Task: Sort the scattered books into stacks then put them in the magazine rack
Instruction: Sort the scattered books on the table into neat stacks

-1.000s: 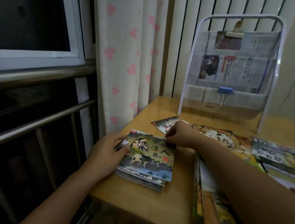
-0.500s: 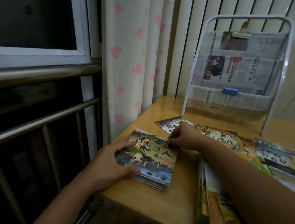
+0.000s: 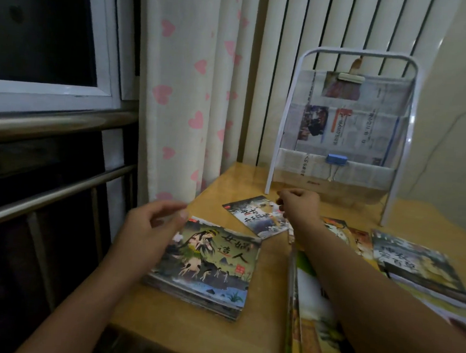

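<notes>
A stack of picture books (image 3: 208, 266) lies near the table's front left corner, topped by a green cover with dark characters. My left hand (image 3: 149, 228) hovers at the stack's left edge, fingers loosely curled and holding nothing. Behind the stack a loose dark-covered book (image 3: 251, 215) lies flat on the table. My right hand (image 3: 299, 206) reaches over it, its fingers and thumb curled at the book's right corner. The white-framed magazine rack (image 3: 358, 51) stands at the back of the table, lined with newspaper.
More books lie scattered to the right: a grey-green cover (image 3: 414, 260), an orange one (image 3: 361, 236) and a large tilted book (image 3: 313, 341) under my right forearm. The wooden table (image 3: 268, 279) ends at a heart-print curtain (image 3: 186, 117) and metal window rails (image 3: 49, 192) on the left.
My right hand left the stack's far corner and moved back to the loose dark book. My left hand lifted off the stack's cover to its left edge.
</notes>
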